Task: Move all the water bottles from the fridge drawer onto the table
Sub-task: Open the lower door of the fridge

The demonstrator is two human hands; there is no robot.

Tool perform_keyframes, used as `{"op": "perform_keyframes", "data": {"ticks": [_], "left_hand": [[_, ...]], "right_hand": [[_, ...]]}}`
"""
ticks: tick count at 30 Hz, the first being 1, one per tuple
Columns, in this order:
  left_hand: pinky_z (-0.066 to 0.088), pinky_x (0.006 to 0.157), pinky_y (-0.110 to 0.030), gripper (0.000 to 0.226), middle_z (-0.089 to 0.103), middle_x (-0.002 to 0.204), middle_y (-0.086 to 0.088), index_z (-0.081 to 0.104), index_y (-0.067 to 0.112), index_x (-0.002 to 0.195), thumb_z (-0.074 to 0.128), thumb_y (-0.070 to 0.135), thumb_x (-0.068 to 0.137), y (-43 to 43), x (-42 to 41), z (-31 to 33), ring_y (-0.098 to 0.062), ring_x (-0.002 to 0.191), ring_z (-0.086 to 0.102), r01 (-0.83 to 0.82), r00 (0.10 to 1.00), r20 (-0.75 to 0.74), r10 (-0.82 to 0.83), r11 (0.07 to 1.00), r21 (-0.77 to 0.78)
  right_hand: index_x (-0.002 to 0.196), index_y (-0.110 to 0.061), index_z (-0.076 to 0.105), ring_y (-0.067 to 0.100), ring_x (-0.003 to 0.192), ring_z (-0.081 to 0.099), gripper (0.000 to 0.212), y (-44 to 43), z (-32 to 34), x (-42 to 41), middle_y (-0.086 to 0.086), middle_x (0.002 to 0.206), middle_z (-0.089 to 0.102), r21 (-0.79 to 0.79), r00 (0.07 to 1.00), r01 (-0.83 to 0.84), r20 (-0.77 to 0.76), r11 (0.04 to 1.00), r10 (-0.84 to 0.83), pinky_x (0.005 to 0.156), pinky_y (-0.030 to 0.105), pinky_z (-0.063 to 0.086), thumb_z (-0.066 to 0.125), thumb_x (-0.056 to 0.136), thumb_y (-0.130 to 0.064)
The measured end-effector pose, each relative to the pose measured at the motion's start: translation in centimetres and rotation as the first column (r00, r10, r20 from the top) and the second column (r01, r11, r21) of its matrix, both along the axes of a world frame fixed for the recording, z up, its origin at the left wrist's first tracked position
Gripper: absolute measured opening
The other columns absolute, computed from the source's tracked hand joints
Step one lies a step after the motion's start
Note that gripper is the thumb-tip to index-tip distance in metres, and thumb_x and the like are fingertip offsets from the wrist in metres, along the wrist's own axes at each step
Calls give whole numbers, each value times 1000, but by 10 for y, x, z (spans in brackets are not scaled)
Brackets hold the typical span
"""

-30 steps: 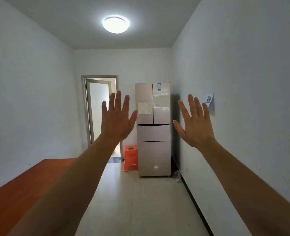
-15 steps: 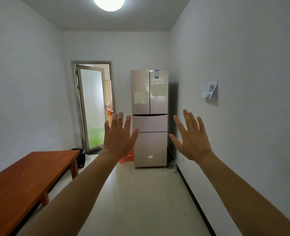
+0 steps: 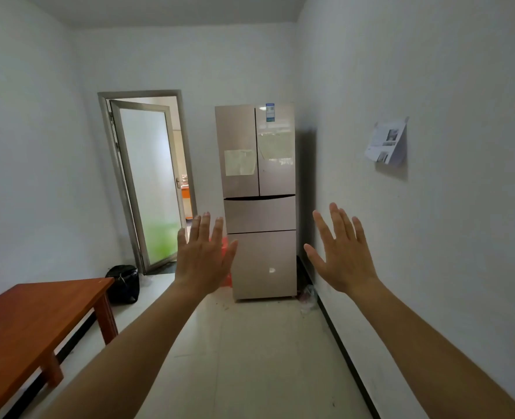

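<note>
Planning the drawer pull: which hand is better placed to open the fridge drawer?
Left, slightly. Both hands are open, empty and well short of the fridge, but the left hand overlaps the lower drawer front in view, while the right hand sits off toward the wall.

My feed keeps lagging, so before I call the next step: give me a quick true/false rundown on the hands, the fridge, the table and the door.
1. The left hand and the right hand are both empty, with fingers spread. True.
2. A drawer of the fridge is pulled out. False: its doors and drawers are all closed.
3. The wooden table stands on the person's left. True.
4. Water bottles stand on the table. False: none shows on the part of it in view.
5. The glass door left of the fridge is shut. False: it stands open.
</note>
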State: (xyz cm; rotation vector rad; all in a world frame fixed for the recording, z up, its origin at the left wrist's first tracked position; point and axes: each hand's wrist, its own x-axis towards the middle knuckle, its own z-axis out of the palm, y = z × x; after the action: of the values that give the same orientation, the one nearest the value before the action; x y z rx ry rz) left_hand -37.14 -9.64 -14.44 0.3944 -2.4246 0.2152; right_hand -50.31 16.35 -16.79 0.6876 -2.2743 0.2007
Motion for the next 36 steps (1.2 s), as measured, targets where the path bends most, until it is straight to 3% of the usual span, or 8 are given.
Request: {"op": "perform_keyframes", "data": {"ticks": [6,15,24,32,36], "left_hand": [[26,112,-60,76,32,157,-17,34,15,150,14,63,95,-56,-85,-21,-37,145,29,-37,999,32,37,999,8],[35,107,-62,70,40,152,-18,42,13,146,24,60,97,-179,-251,-53,-39,140,39,-7,999,31,7,1000,15],[28,113,-58,74,32,157,-16,36,14,149,16,62,96,-304,-442,-34,-35,145,29,37,999,32,-40,996,85],[15,119,-55,81,19,162,-12,24,18,154,3,65,92,-372,-622,-85,-30,151,15,38,991,127,-50,994,98],[13,120,-54,78,16,163,-11,20,19,155,5,62,92,-410,-724,-102,-28,151,10,-12,980,198,-12,993,120]], "right_hand": [[158,-22,15,36,151,17,78,-64,-24,-97,17,165,12,-5,994,-82,71,997,82,120,53,12,27,94,-64],[158,-24,11,32,152,13,79,-199,-54,-277,15,165,11,-12,987,-98,128,995,99,121,51,11,34,94,-63],[158,-22,14,32,150,20,78,-302,-26,-457,14,164,18,6,993,-63,97,998,62,119,48,13,38,94,-60],[158,-23,6,31,151,17,81,-363,-70,-627,14,164,12,7,988,-54,142,998,53,122,51,16,41,95,-58],[159,-21,5,31,152,15,81,-395,-95,-725,15,165,11,31,975,-63,214,998,55,122,50,16,32,95,-61]]}}
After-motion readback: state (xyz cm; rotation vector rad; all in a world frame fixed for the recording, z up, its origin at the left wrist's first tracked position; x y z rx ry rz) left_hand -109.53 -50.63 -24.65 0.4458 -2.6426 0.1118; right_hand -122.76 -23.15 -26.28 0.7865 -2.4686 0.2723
